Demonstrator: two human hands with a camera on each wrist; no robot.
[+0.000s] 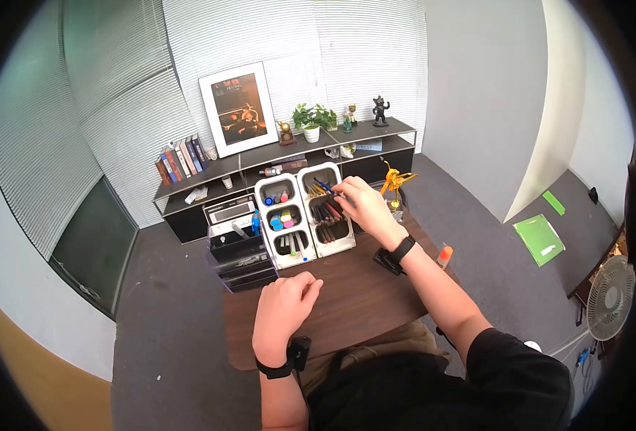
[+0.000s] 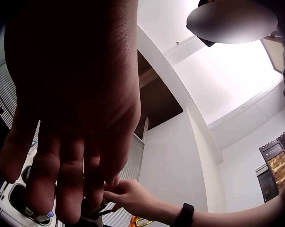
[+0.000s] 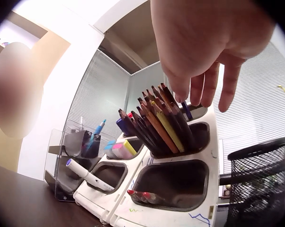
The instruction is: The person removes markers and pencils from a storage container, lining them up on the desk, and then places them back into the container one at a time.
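Two white organizers stand side by side, a left one [image 1: 294, 203] with markers and highlighters and a right one [image 1: 345, 246] with pencils. My right hand [image 1: 367, 207] is over the right organizer's far compartment, thumb and fingers pinching a blue pen [image 1: 322, 185]. The right wrist view shows that pen [image 3: 186, 110] below the hand [image 3: 211, 42], beside upright dark pencils [image 3: 156, 123]. Red-tipped pencils [image 3: 145, 196] lie in the near compartment. My left hand [image 1: 283, 309] hovers near the organizers, holding nothing; its fingers hang loosely in the left wrist view [image 2: 71, 118].
A clear and black drawer unit [image 1: 242, 262] with pens stands left of the organizers on the brown table [image 1: 332, 298]. An orange-capped bottle [image 1: 444, 256] is at the right edge. Behind the right organizer's right side is a black mesh holder [image 3: 258, 175]. Shelves [image 1: 260, 154] stand beyond.
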